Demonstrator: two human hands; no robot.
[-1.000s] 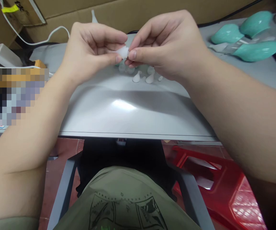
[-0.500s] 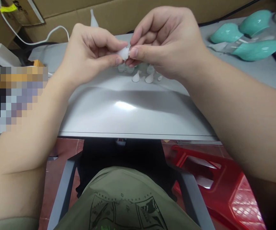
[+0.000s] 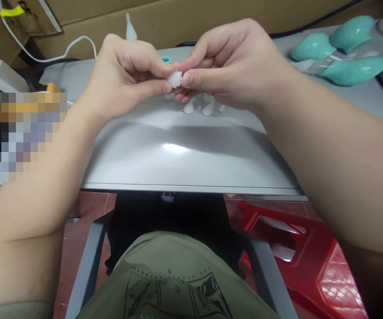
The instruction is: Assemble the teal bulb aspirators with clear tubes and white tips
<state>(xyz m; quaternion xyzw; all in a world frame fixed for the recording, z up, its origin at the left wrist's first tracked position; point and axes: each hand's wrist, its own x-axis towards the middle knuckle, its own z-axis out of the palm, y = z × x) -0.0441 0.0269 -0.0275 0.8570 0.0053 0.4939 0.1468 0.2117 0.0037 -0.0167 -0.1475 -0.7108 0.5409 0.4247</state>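
Observation:
A small white translucent plastic piece is pinched between both hands above the table. My left hand grips its left end between thumb and forefinger. At its right end, my right hand has thumb and fingertips closed on it. Below the hands, small white teardrop-shaped pieces and tiny white bits lie on the grey-white table. Just behind the fingers a teal ring shows. A white piece with a long thin neck stands upright behind my left hand.
Several teal rounded objects with clear parts lie at the back right. A white charger and cable are at the left, beside a blurred patch. Cardboard walls the back. A red plastic stool is below right.
My right hand has lowered slightly, and its forefinger has come down to the piece. The piece has shifted a little right, and the teal ring behind the hands now shows.

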